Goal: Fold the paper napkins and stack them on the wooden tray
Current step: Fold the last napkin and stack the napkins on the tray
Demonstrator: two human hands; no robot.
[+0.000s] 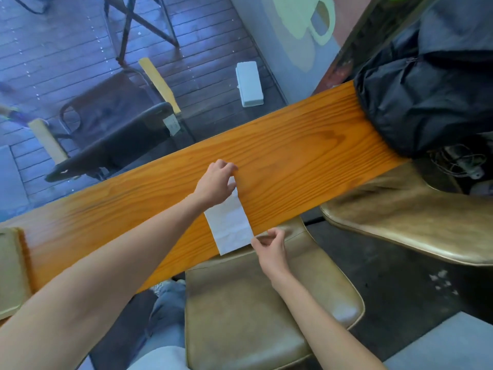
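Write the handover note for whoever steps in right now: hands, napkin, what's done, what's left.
Left hand: pinches the far end of the white napkin.
Right hand: pinches the napkin's near right corner.
Napkin: a long narrow strip lying flat on the wooden counter, its near end at the counter's edge.
Done: it appears folded once lengthwise.
Left: finish folding it, likely end to end, then stack it. No wooden tray and no other napkins are in view, so locate them first.

Both hands, left hand (216, 182) and right hand (269, 247), pinch a folded napkin (229, 225) on the wooden counter (306, 156).
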